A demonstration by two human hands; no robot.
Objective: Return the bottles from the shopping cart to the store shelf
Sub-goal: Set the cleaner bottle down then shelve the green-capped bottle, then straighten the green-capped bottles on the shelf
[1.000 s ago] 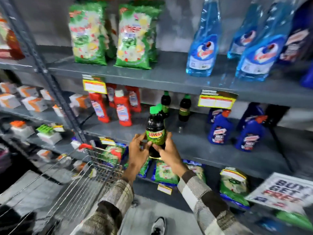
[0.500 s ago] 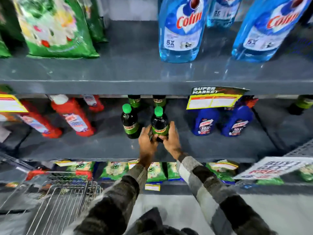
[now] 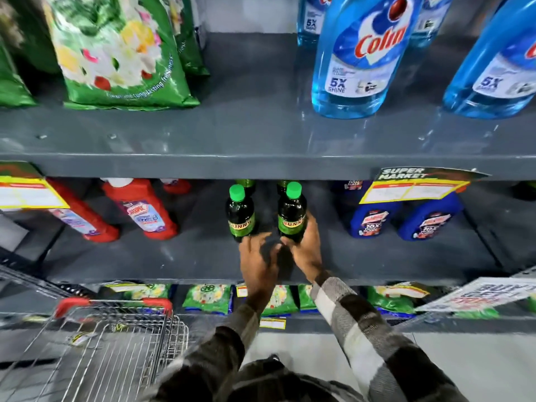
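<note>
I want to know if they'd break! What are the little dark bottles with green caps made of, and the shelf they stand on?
The dark bottles look like glossy plastic: thin see-through walls with soft highlights, moulded green screw caps, though dark glass can't be ruled out. The shelf looks like grey painted metal: a smooth, faintly shiny sheet with a thin folded front edge.

Grey shelf [image 3: 203,256]: green-capped bottles [image 3: 240,219], red bottles [image 3: 145,216], blue bottles [image 3: 374,221].
</note>
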